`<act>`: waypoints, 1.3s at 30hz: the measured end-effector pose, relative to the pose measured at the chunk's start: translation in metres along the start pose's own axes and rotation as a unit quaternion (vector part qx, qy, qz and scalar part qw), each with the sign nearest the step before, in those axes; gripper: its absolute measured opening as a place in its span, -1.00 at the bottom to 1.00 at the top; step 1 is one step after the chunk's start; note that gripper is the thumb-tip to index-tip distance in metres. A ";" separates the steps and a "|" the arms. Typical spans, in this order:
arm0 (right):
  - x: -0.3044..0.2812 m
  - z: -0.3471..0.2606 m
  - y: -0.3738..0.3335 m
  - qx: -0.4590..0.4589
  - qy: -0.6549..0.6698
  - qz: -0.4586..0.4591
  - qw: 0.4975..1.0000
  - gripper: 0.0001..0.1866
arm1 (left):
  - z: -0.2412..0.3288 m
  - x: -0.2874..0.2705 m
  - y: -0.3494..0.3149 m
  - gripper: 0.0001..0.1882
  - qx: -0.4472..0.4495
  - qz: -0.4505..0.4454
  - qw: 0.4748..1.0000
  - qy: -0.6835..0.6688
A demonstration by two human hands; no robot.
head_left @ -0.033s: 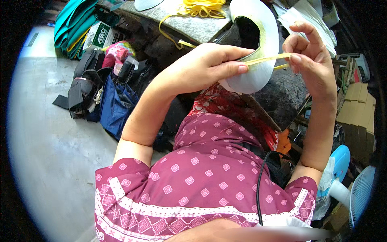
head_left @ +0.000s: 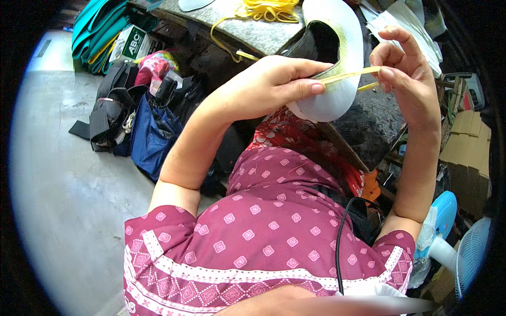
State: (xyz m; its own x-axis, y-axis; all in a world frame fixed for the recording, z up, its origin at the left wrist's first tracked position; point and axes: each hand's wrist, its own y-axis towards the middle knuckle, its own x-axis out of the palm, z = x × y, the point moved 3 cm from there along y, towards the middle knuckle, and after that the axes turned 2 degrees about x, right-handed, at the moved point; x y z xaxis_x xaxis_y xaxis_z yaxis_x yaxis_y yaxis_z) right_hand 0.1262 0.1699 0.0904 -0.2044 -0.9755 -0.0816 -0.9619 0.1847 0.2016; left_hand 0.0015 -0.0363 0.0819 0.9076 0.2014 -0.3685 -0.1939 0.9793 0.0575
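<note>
While our left hand [head_left: 282, 81] pinches the inner edge of a white, curved, stiff-looking sheet piece with a black lining [head_left: 350, 50], its thumb also presses down one end of a narrow, flat yellow strip [head_left: 350, 75]. Our right hand [head_left: 403, 76] grips that strip between thumb and forefinger, the other fingers raised, so the length between the hands looks straight. Whether the strip is fixed under our left thumb we cannot tell, since the fingers cover it. We judge that a light, even pull from the right, with the strip flat and untwisted, serves best here; a hard tug could buckle the curve. Our left thumb should press right at the edge. The white piece is held up over the far side of the dark, worn bench [head_left: 369, 121]; farther left, a loose yellow strip bundle [head_left: 269, 10] lies on a grey speckled tabletop [head_left: 250, 36].
</note>
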 end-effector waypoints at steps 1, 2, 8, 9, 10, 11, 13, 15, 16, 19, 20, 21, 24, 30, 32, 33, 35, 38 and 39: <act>0.003 0.001 0.005 0.002 -0.005 0.007 1.000 -0.45 | -0.004 -0.001 -0.003 -0.56 -0.008 0.009 1.000 -0.006; 0.007 0.000 0.007 -0.008 -0.003 -0.005 1.000 -0.46 | -0.008 -0.001 -0.005 -0.54 -0.007 -0.008 0.999 -0.032; 0.020 -0.006 0.012 -0.039 0.011 -0.039 0.998 -0.47 | -0.022 -0.002 -0.009 -0.48 0.030 -0.031 0.996 -0.074; 0.021 -0.007 0.011 -0.046 0.005 -0.038 0.998 -0.46 | -0.023 -0.002 -0.010 -0.47 0.038 -0.036 0.995 -0.083; 0.020 -0.008 0.010 -0.054 -0.002 -0.036 0.998 -0.46 | -0.023 -0.003 -0.010 -0.47 0.043 -0.034 0.994 -0.091; 0.020 -0.008 0.010 -0.061 -0.009 -0.034 0.998 -0.45 | -0.024 -0.003 -0.011 -0.47 0.044 -0.035 0.994 -0.092; 0.020 -0.010 0.008 -0.075 -0.021 -0.053 0.996 -0.45 | -0.025 -0.003 -0.011 -0.47 0.041 -0.036 0.994 -0.095; 0.022 -0.011 0.006 -0.108 -0.019 -0.096 0.989 -0.46 | -0.027 -0.003 -0.010 -0.47 0.040 -0.037 0.994 -0.091; 0.022 -0.013 0.006 -0.131 -0.002 -0.142 0.981 -0.49 | -0.027 -0.002 -0.010 -0.47 0.039 -0.038 0.994 -0.092; 0.013 -0.010 0.009 -0.030 -0.043 -0.029 0.998 -0.52 | -0.029 0.000 -0.010 -0.47 0.064 -0.030 0.993 -0.096; 0.010 -0.009 0.012 -0.010 -0.090 0.000 0.996 -0.55 | -0.030 0.001 -0.011 -0.47 0.072 -0.021 0.991 -0.111; 0.010 -0.007 0.014 0.000 -0.099 0.007 0.995 -0.56 | -0.031 0.001 -0.012 -0.47 0.078 -0.011 0.989 -0.126; 0.013 0.002 0.018 0.037 -0.114 0.024 0.992 -0.59 | -0.034 0.003 -0.013 -0.46 0.073 -0.014 0.990 -0.118; 0.022 0.012 0.020 0.025 -0.071 0.000 0.997 -0.60 | -0.036 0.005 -0.017 -0.45 0.057 -0.039 0.985 -0.157; 0.023 0.013 0.021 0.027 -0.076 -0.002 0.997 -0.61 | -0.036 0.005 -0.018 -0.46 0.060 -0.039 0.988 -0.138; 0.024 0.014 0.021 0.029 -0.080 -0.003 0.996 -0.61 | -0.037 0.005 -0.018 -0.46 0.050 -0.042 0.988 -0.143; 0.028 0.016 0.022 0.026 -0.083 -0.010 0.996 -0.62 | -0.037 0.005 -0.019 -0.45 0.049 -0.039 0.988 -0.138; 0.032 0.020 0.022 0.012 -0.097 -0.007 0.995 -0.61 | -0.037 0.006 -0.019 -0.43 0.032 -0.038 0.974 -0.222; 0.034 0.021 0.022 0.011 -0.102 -0.006 0.995 -0.60 | -0.037 0.006 -0.019 -0.42 0.017 -0.053 0.968 -0.243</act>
State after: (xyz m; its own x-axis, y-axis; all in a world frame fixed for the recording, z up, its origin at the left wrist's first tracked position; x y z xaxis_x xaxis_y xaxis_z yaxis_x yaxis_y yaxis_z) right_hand 0.0940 0.1435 0.0715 -0.2230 -0.9334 -0.2813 -0.9678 0.1774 0.1786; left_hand -0.0032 -0.0542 0.0443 0.9914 0.0761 0.1060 -0.0845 0.9934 0.0770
